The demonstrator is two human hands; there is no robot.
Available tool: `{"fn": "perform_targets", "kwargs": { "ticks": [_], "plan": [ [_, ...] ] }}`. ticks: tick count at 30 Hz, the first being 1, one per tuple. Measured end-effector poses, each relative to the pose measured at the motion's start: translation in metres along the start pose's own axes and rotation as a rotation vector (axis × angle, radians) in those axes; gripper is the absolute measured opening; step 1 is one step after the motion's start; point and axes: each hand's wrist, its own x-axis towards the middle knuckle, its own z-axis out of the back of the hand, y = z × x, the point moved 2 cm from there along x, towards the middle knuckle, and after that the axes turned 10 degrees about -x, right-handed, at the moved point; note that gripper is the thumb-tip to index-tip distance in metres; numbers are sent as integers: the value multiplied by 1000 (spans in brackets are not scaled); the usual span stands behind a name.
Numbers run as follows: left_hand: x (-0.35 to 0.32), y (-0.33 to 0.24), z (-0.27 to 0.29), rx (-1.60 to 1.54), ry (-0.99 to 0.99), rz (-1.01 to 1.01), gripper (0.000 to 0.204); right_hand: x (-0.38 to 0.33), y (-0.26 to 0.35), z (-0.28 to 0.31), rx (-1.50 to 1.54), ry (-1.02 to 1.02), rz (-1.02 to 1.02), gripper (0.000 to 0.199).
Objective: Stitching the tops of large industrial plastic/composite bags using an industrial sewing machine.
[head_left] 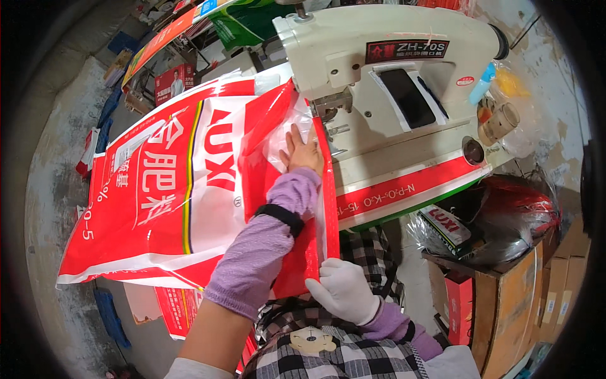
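Sewing machine: a cream industrial bag-closing sewing machine [404, 82] is standing at the top centre, serving here as the landmark; a dark panel is showing on its side.
Sack: a large red and white woven plastic sack [170, 183] is lying to the left of the sewing machine, its folded red edge running up under the machine's needle area.
Left hand: the left hand [302, 151], bare, is lying flat with fingers spread on the sack's clear-and-red upper part, just left of the sewing machine's needle area; it is pressing, not gripping.
Left sleeve: a lilac sleeve cover [265, 246] with a black band is covering the forearm, crossing over the sack below the sewing machine.
Right hand: the right hand [344, 290], in a white glove, is closing on the lower end of the sack's folded red edge, well below the sewing machine, thumb on top.
Apron: a checked garment with a small bear patch [315, 341] is showing below the right hand, far beneath the sewing machine.
Cardboard boxes: brown cardboard boxes [524, 297] are standing to the lower right of the sewing machine.
Bagged bundle: a clear plastic bag of dark and red material [505, 221] is resting on the boxes, right of and below the sewing machine.
Floor: a grey concrete floor [57, 170] is lying left of the sack, far from the sewing machine.
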Motion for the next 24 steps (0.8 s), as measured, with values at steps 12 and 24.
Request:
{"fn": "perform_targets", "kwargs": {
  "ticks": [12, 24],
  "plan": [
    [-148, -9, 91, -142, 794, -578, 38, -39, -59, -12, -376, 39, 96, 22],
    [-256, 25, 309, 688, -183, -244, 89, -43, -72, 2, -88, -27, 4, 16]
  ]
}}
